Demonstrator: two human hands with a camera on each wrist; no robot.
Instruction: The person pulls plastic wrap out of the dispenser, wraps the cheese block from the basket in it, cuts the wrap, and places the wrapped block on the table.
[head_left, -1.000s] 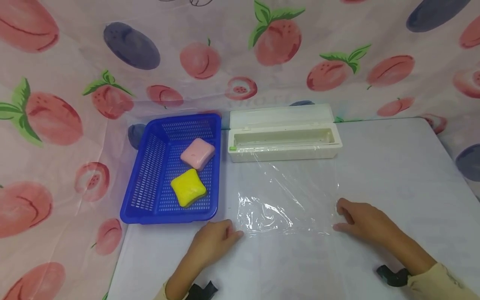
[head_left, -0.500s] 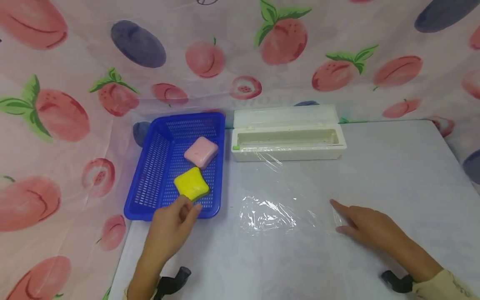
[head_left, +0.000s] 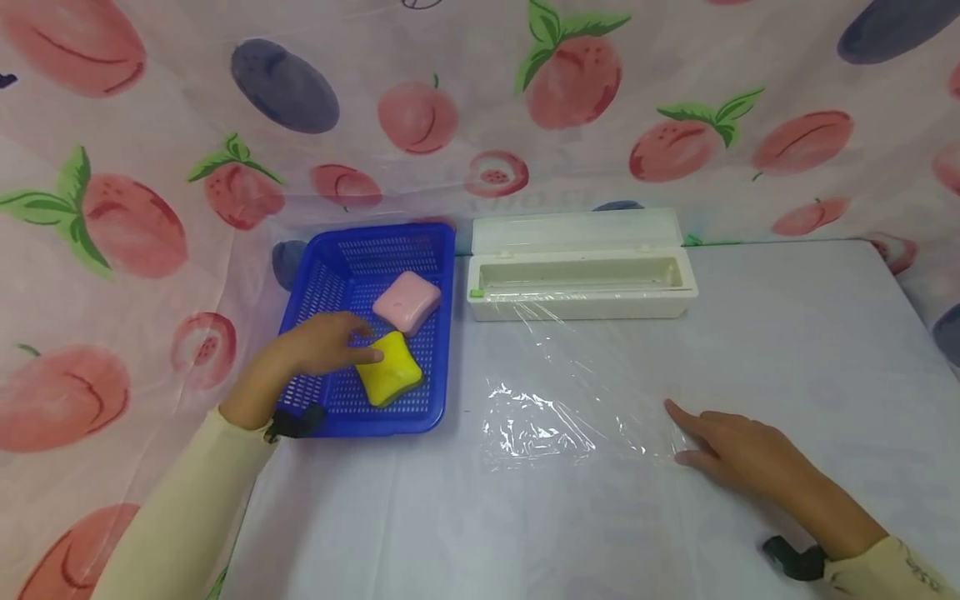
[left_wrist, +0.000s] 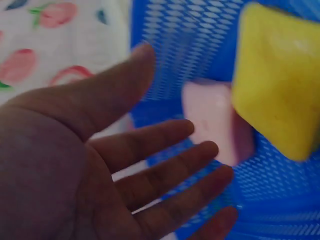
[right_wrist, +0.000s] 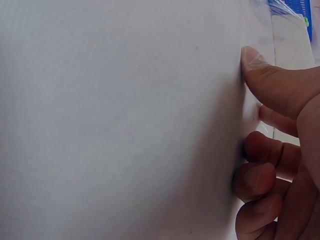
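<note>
My left hand (head_left: 322,343) reaches into the blue plastic basket (head_left: 442,392), its fingers spread over a yellow soap bar (head_left: 392,379). Just behind lies a pink soap bar (head_left: 407,302). In the left wrist view the palm faces the yellow bar (left_wrist: 280,80) with a gap between, and the fingertips overlap the pink bar (left_wrist: 210,117). Clear plastic wrap (head_left: 555,417) stretches flat over the table from a white dispenser box (head_left: 585,308). At the wrap's right edge rests my right hand (head_left: 742,454), index finger and thumb apart and touching it, other fingers bent.
The dispenser's lid (head_left: 573,229) stands raised at the back, with a green tab (head_left: 477,293) at its left front corner. White cloth covers the table (head_left: 600,533). Behind and to the left hangs a fruit-printed sheet (head_left: 330,50).
My left hand has left the wrap's near left corner and moved left and forward over the basket. My right hand stays at the wrap's right edge, its index finger straighter.
</note>
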